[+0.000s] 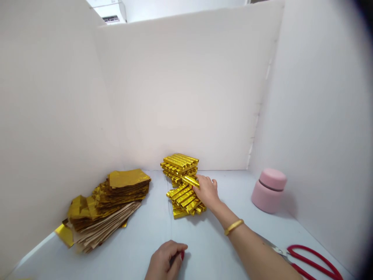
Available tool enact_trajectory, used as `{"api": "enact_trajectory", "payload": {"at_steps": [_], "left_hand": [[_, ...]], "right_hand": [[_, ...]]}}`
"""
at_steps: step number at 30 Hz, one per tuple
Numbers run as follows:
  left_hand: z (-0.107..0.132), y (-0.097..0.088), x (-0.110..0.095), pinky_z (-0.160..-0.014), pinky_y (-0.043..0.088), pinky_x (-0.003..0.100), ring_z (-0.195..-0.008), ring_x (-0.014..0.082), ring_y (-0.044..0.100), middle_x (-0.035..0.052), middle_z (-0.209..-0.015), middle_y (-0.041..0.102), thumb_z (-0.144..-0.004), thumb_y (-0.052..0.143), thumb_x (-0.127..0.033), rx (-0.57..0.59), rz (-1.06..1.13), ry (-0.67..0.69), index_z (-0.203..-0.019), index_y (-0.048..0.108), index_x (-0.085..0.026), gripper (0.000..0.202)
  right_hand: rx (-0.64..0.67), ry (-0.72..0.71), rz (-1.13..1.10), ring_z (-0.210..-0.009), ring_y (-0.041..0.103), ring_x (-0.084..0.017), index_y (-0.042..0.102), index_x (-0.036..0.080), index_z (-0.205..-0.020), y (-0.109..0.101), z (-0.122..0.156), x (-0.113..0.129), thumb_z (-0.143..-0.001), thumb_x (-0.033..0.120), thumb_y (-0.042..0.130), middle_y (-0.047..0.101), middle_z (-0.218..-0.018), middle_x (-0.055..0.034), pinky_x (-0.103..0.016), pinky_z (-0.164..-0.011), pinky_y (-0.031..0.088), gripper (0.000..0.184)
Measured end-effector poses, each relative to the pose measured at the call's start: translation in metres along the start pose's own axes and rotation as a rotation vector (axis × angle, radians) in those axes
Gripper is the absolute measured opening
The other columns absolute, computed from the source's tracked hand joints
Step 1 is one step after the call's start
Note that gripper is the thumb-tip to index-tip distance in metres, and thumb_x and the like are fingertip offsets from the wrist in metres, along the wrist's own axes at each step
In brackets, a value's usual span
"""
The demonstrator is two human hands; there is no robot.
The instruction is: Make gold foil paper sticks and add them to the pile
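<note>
My right hand reaches forward and pinches a shiny gold foil paper tube at its right end. The tube lies over the nearer stack of gold foil tubes, whose layers are set crosswise. Just behind rises a second stack of the same tubes, neatly layered. Low in the middle, my left hand rests near the table surface, loosely curled with the thumb close to the index finger. Nothing shows in it, though the palm side is mostly hidden.
To the left leans a thick pile of gold foil paper sheets, some with brown backs. A pink lidded jar stands on the right. Red-handled scissors lie partly under my right forearm. White panels enclose the table's back and sides.
</note>
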State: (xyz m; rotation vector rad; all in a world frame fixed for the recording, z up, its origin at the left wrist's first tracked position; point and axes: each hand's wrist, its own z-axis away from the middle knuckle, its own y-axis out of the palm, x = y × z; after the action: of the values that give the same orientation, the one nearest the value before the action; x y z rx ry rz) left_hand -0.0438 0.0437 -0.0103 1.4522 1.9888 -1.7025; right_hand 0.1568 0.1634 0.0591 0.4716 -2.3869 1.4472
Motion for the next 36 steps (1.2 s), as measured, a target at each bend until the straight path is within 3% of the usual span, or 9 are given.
{"api": "enact_trajectory", "payload": {"at_steps": [5,10,12,15,19,25,29,33,36], "left_hand": [[-0.001,0.0,-0.002,-0.067,0.052,0.021,-0.073,0.0168,0.067,0.0061,-0.078,0.071,-0.083,0.044,-0.017,0.002,0.012,-0.001,-0.09,0.068,-0.016,0.026],[-0.001,-0.001,-0.004,-0.068,0.051,0.021,-0.074,0.0169,0.067,0.0061,-0.079,0.07,-0.084,0.043,-0.018,-0.01,0.042,-0.025,-0.091,0.068,-0.017,0.025],[0.0,-0.001,-0.004,-0.069,0.051,0.022,-0.075,0.0171,0.067,0.0058,-0.081,0.07,-0.084,0.044,-0.018,-0.011,0.053,-0.039,-0.091,0.068,-0.018,0.025],[0.002,0.0,-0.003,-0.069,0.051,0.021,-0.075,0.0171,0.067,0.0055,-0.081,0.07,-0.084,0.045,-0.018,-0.01,0.066,-0.046,-0.09,0.068,-0.018,0.024],[0.001,0.0,-0.001,-0.068,0.051,0.021,-0.074,0.017,0.066,0.0055,-0.08,0.07,-0.083,0.045,-0.017,-0.003,0.066,-0.048,-0.09,0.068,-0.018,0.024],[0.0,-0.003,-0.006,-0.072,0.049,0.021,-0.078,0.016,0.065,0.0043,-0.083,0.07,-0.082,0.045,-0.012,0.004,0.085,-0.074,-0.092,0.067,-0.019,0.025],[0.002,-0.004,-0.012,-0.074,0.048,0.022,-0.079,0.0162,0.065,0.004,-0.085,0.07,-0.08,0.046,-0.009,0.001,0.1,-0.12,-0.092,0.068,-0.02,0.027],[0.001,-0.005,-0.019,-0.075,0.047,0.024,-0.08,0.0171,0.064,0.0037,-0.084,0.07,-0.077,0.047,-0.007,-0.03,0.125,-0.18,-0.09,0.07,-0.02,0.029],[0.002,-0.007,-0.024,-0.075,0.047,0.025,-0.08,0.0173,0.064,0.0029,-0.084,0.071,-0.076,0.048,-0.006,-0.054,0.146,-0.217,-0.089,0.071,-0.021,0.031]], "right_hand": [[-0.195,0.095,-0.32,-0.113,0.048,-0.026,0.053,0.018,-0.116,-0.006,0.007,-0.014,-0.085,0.035,0.049,0.058,-0.116,-0.0105,-0.045,-0.099,0.029,0.035],[-0.422,0.374,-0.694,-0.127,0.035,-0.023,0.021,0.016,-0.139,0.001,0.026,-0.036,-0.093,0.05,0.018,0.034,-0.141,-0.0145,-0.041,-0.101,0.031,0.057],[-0.466,0.455,-0.816,-0.13,0.031,-0.026,0.017,0.019,-0.141,0.008,0.031,-0.04,-0.094,0.052,0.02,0.027,-0.145,-0.0137,-0.047,-0.102,0.029,0.058],[-0.525,0.505,-0.955,-0.127,0.032,-0.032,0.022,0.022,-0.14,0.018,0.032,-0.038,-0.092,0.049,0.037,0.026,-0.146,-0.0114,-0.057,-0.101,0.026,0.056],[-0.575,0.497,-1.052,-0.129,0.029,-0.033,0.022,0.025,-0.141,0.025,0.026,-0.027,-0.092,0.047,0.041,0.02,-0.149,-0.0096,-0.059,-0.102,0.021,0.057],[-0.501,0.478,-1.064,-0.137,0.007,-0.026,0.001,0.023,-0.144,0.03,0.022,-0.02,-0.089,0.06,0.029,-0.002,-0.153,-0.0077,-0.048,-0.109,0.008,0.072],[-0.471,0.504,-1.009,-0.138,-0.002,-0.02,-0.006,0.014,-0.144,0.013,0.036,-0.016,-0.084,0.066,0.029,-0.008,-0.152,-0.011,-0.038,-0.111,0.001,0.086],[-0.37,0.507,-0.97,-0.137,0.012,-0.024,0.008,0.024,-0.143,-0.012,0.077,-0.01,-0.083,0.063,0.036,0.011,-0.151,-0.0077,-0.044,-0.11,0.012,0.077],[-0.195,0.451,-0.916,-0.132,0.028,-0.027,0.021,0.028,-0.14,-0.02,0.12,-0.015,-0.082,0.06,0.042,0.025,-0.147,-0.0069,-0.047,-0.107,0.021,0.069]]}}
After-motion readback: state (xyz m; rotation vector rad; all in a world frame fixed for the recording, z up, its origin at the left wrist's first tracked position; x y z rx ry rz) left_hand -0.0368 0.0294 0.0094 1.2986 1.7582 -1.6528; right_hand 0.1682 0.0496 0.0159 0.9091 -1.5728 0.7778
